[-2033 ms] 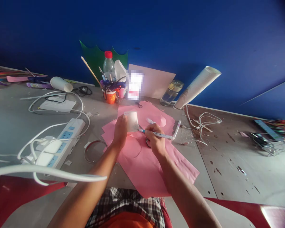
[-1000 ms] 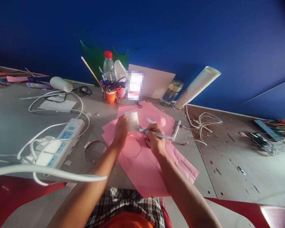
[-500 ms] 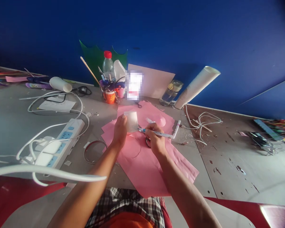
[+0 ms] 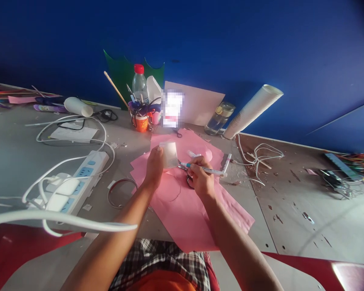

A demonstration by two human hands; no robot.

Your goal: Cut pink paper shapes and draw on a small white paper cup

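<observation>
My left hand is closed around the side of a white cup, held just above pink paper. Between the fingers of my right hand is a white marker with a blue end. Its tip points left at the cup, with a small gap between them. Scissors lie on the paper, partly covered by my right hand. A round outline shows on the paper below the cup. Another white marker lies right of my right hand.
A power strip with white cables lies at left, beside a tape-like ring. Along the blue wall stand a red-capped bottle, a lit phone, a glass jar and a leaning stack of paper cups.
The marker in my right hand has moved slightly right, so its tip is farther from the cup and more of the scissors shows. My left hand still holds the cup.
</observation>
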